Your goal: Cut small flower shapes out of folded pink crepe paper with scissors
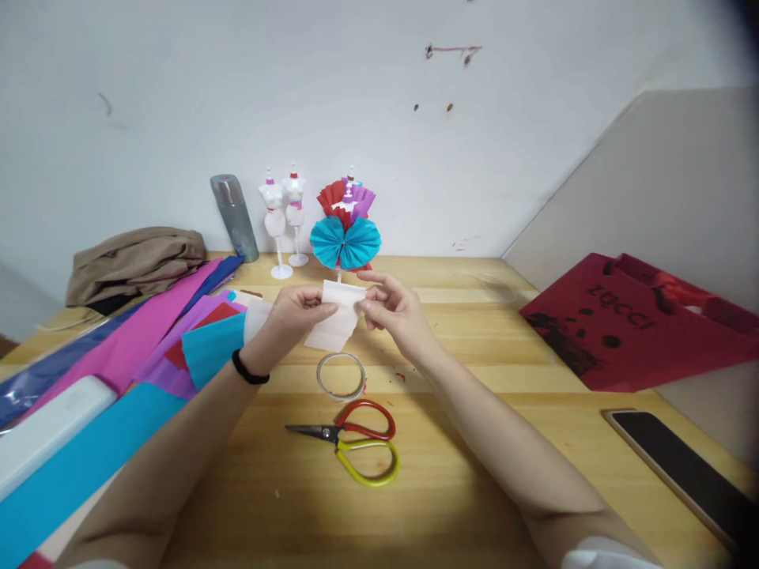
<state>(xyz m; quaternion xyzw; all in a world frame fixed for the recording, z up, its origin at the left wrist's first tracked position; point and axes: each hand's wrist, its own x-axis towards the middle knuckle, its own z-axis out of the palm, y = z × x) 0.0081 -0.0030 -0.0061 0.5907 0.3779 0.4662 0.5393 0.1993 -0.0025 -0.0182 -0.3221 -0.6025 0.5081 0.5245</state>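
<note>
Got tape roll [319, 378] just nearer than the paper, then open scissors [329, 433], blades aimed left. Right behind: dressed mannequin with turquoise bow [345, 243]. Farther left, two white mannequins [283, 213], grey bottle [236, 217], brown cloth [136, 265]. Down left side: coloured sheets [134, 332], white case [56, 431]. Off right: red bag [646, 328], dark-screened phone [681, 474].

Held between both hands over middle of wooden table [474, 316]: white paper [342, 308]. Pointing top edge at wall; long axis running away from wearer, lower end slanting slightly left. Looks thin, pale, folded, layers spreading at lower end.

Pinching upper left edge between thumb and fingers with left hand [301, 308]; touching right edge with thumb and fingertips of right hand [393, 310], index raised.
</note>
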